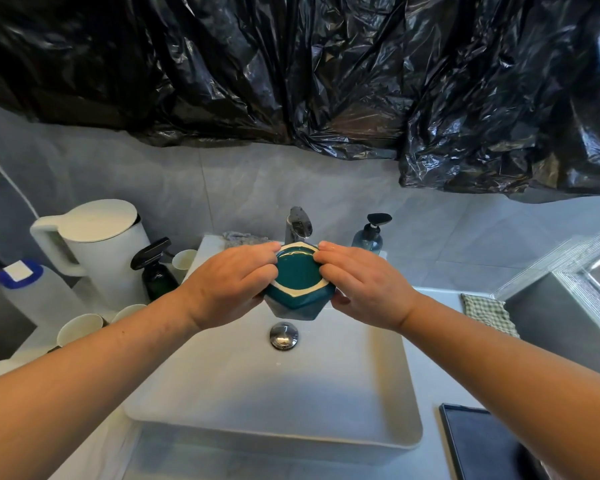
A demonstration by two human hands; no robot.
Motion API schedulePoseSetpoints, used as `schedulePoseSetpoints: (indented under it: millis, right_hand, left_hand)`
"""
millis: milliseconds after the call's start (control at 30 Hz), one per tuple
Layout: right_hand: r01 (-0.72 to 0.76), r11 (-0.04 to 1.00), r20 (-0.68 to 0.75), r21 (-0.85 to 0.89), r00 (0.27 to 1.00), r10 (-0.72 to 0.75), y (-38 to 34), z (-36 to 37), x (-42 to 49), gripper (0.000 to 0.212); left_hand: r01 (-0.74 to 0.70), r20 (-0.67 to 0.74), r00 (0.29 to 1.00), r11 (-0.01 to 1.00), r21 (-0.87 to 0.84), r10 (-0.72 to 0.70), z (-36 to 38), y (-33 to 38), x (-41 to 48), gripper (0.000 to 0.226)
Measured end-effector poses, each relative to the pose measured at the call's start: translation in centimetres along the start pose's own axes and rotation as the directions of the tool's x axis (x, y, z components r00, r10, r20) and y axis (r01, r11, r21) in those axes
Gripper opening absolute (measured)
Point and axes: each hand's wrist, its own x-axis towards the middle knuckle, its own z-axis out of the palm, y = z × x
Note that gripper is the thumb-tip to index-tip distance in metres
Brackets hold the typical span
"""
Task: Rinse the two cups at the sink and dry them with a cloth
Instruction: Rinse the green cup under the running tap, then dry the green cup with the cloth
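Observation:
A teal faceted cup (297,282) with a white rim is held over the white sink (222,393), just under the chrome faucet (298,223). My left hand (229,282) grips its left side with fingers curled over the rim. My right hand (361,282) grips the right side the same way. The cup's opening faces me. A checked cloth (489,313) lies on the counter to the right. A grey cloth (239,237) lies behind the sink. No running water is visible.
A white kettle (94,247), a dark spray bottle (156,268) and several pale cups (78,329) stand on the left counter. A blue soap dispenser (369,235) stands right of the faucet. A dark tablet (482,441) lies front right. Black plastic sheeting (291,64) hangs above.

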Motion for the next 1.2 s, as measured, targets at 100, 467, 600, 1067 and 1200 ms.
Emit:
schedulePoseSetpoints:
  millis: [100, 467, 600, 1067, 1200]
  right_hand:
    - [0.004, 1.0, -0.001, 0.0, 1.0, -0.004, -0.2, -0.2, -0.1, 0.029]
    - [-0.004, 1.0, 0.02, -0.014, 1.0, 0.005, -0.8, -1.0, -0.2, 0.044]
    - [-0.024, 0.999, -0.007, 0.033, 1.0, 0.024, -1.4, -1.5, 0.0, 0.056]
    - [-0.736, 0.282, 0.555, 0.616, 0.659, 0.508, -4.9, -2.3, 0.9, 0.054]
    - [-0.743, -0.183, 0.737, 0.644, 0.539, 0.408, -5.4, -0.9, 1.9, 0.039]
  left_hand:
    - [-0.004, 0.034, 0.999, 1.0, 0.01, 0.004, -0.4, 0.2, 0.1, 0.048]
    - [0.005, 0.07, 0.998, 1.0, 0.013, -0.006, -1.0, 1.0, 0.4, 0.059]
    - [0.068, 0.074, 0.995, 0.997, -0.02, -0.067, -0.9, 1.2, 0.0, 0.06]
    - [0.882, 0.642, 0.457, 0.22, -0.416, -0.615, -4.8, 3.2, 0.0, 0.056]
    - [0.878, 0.761, 0.337, -0.107, -0.467, -0.555, -5.4, 2.6, -1.5, 0.058]
